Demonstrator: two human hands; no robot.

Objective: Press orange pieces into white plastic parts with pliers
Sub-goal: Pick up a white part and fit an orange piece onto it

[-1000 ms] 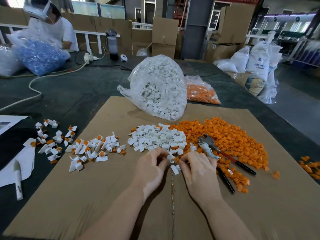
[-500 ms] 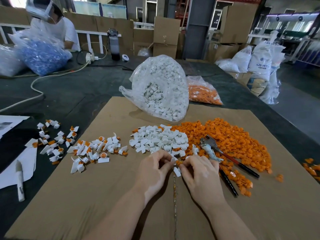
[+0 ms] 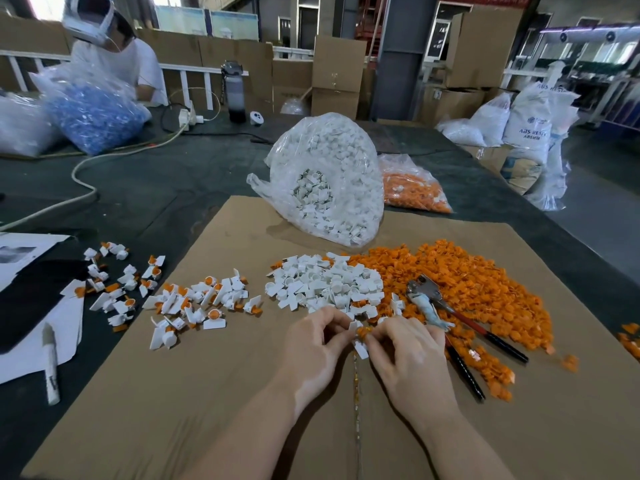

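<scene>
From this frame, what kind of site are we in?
Likely a factory or warehouse floor doing manual parts assembly: stacked cardboard boxes, resin sacks by the aisle, and a bulk bag of white parts on the work table beside a loose orange pile.

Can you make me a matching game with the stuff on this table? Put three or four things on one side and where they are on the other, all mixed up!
Things:
1. pliers
2. marker pen
3. bag of white parts
4. finished pieces

Places:
A. at the far edge of the cardboard, behind the loose piles
B. on the orange pile, right of the hands
C. scattered left of the loose white pile
D. on white paper at the far left

Pairs: 1-B, 2-D, 3-A, 4-C
</scene>
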